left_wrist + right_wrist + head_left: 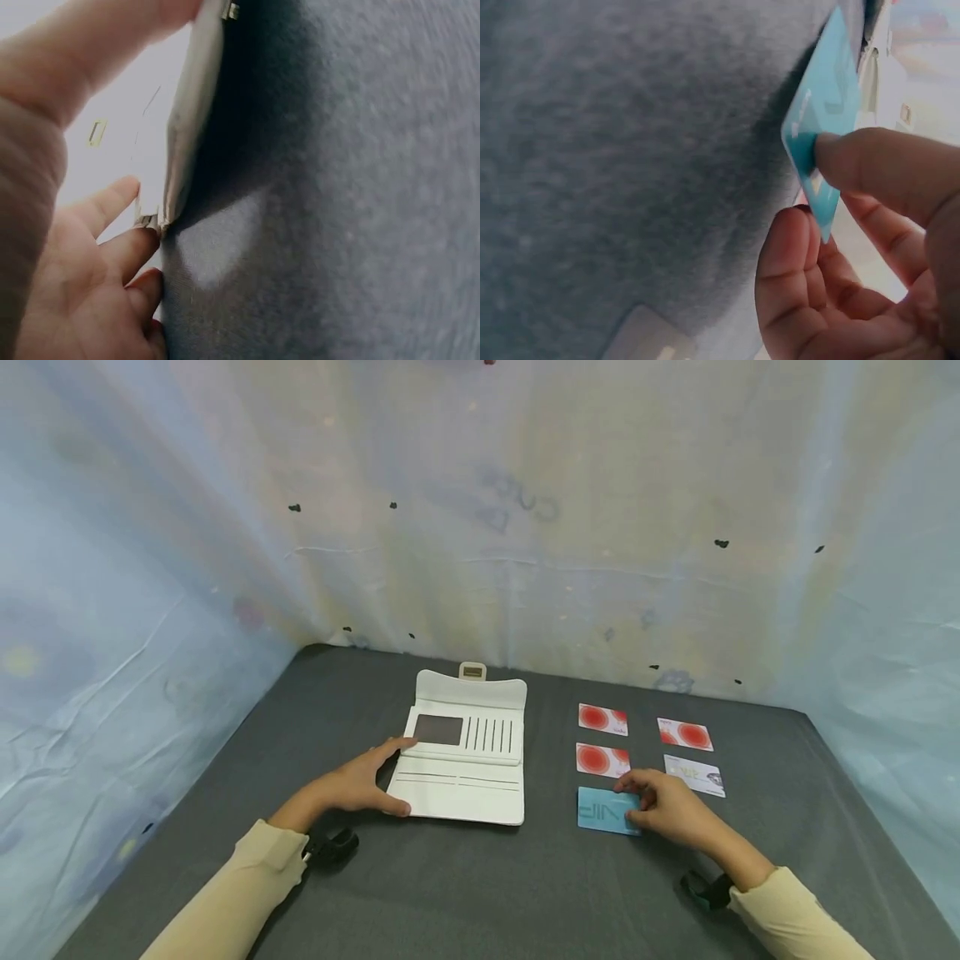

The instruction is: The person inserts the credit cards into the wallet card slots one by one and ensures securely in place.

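Note:
A white wallet (457, 802) lies unfolded on the table, showing card slots and a dark window. My left hand (360, 783) rests at its left edge, thumb on the near corner and fingertips beside the window. In the left wrist view, the fingers of that hand (90, 277) spread along the wallet's edge (191, 120). To the right, my right hand (671, 806) pinches the right end of a light-blue VIP card (600, 810). In the right wrist view, the thumb presses on the blue card (829, 94), with fingers at its edge; the card looks tilted there.
Two red-and-white cards (602, 719) (602, 760) lie above the blue card. Further right are another red-patterned card (686, 734) and a whitish card (694, 775) near my right hand. The grey tablecloth (480, 893) meets a pale hanging curtain (525, 568) behind.

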The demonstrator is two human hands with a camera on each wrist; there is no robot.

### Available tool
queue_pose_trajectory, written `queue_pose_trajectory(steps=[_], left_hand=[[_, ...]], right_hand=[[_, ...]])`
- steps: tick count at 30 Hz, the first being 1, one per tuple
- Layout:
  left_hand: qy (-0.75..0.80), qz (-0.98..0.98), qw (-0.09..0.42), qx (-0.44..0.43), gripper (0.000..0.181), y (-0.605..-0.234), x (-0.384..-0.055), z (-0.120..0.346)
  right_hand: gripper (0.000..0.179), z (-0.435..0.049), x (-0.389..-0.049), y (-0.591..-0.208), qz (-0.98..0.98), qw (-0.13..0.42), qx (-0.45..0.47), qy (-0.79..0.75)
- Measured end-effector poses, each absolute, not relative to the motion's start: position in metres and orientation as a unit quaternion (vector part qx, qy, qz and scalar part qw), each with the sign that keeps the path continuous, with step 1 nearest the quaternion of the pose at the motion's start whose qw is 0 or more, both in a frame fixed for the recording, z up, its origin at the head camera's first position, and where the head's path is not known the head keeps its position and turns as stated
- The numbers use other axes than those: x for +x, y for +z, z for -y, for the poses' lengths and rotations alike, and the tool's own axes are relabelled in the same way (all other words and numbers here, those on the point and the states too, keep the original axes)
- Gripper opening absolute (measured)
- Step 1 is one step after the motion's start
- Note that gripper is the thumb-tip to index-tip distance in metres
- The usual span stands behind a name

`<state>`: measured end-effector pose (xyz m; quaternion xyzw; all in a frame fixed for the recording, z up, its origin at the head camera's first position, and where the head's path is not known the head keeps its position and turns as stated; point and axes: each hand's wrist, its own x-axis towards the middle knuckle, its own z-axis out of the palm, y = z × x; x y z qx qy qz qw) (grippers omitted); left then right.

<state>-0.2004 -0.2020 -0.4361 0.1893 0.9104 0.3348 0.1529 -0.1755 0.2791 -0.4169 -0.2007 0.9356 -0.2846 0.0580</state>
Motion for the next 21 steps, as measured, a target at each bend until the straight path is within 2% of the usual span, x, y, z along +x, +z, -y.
queue_pose_trajectory(steps=[7,11,21], left_hand=[[0.351,-0.902,0.171,0.183,0.1,-0.433,-0.201,0.201],[0.347,-0.905,0.165,0.184,0.101,-0.434,-0.201,0.199],[0.347,-0.909,0.158,0.166,0.104,-0.44,-0.201,0.201]], right_hand=[[0.026,-0.279,-0.178,-0.41,-0.925,0.073,-0.212,-0.306],[0.023,-0.278,-0.179,-0.406,-0.918,0.082,-0.218,-0.321],[0.021,-0.26,-0.181,-0.396,-0.9,0.06,-0.205,-0.38]])
